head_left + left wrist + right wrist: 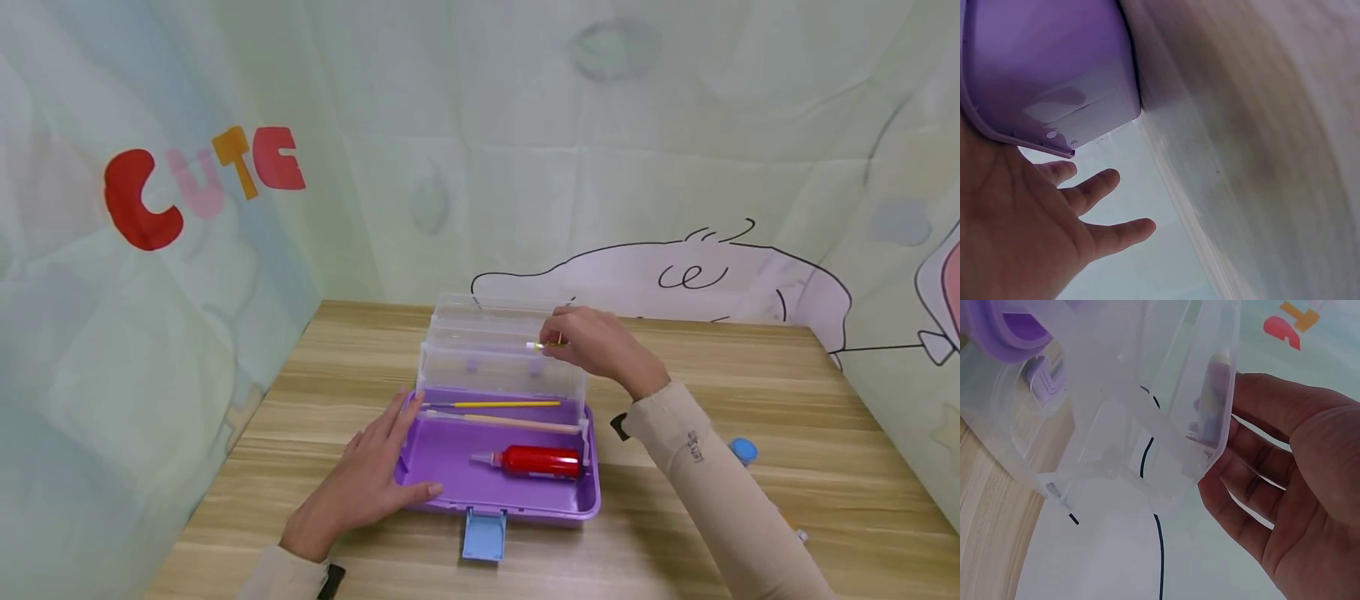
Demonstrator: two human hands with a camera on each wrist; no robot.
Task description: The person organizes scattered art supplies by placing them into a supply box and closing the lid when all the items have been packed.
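In the head view, a purple box (450,450) stands opened on the wood-patterned table (300,375), and behind its back part rises a clear plastic tray section (495,367). The left hand (371,467) rests at the left side of the box, its fingers stretched along the edge and its thumb over the front rim; it does not grasp anything. The right hand (596,342) is above the clear tray section, with curled fingers, and it pinches a small tube (534,344) with a white end and a yellow band. Inside the box, a yellow brush (506,404) and a pale brush (517,423) lie across the back, and a red bottle (542,462) lies nearer to the front, its nozzle pointing to the left. A light blue latch (484,536) hangs down at the front. To the right, a blue-capped item (743,451) is partly hidden by the sleeve (720,475). In the left wrist view, the palm is close to the purple wall, and the fingers are spread and straight beyond its edge. In the right wrist view, the fingers are at the clear wall of the tray section, and the tube appears blurred through the plastic; whether it touches the tray, I cannot tell.
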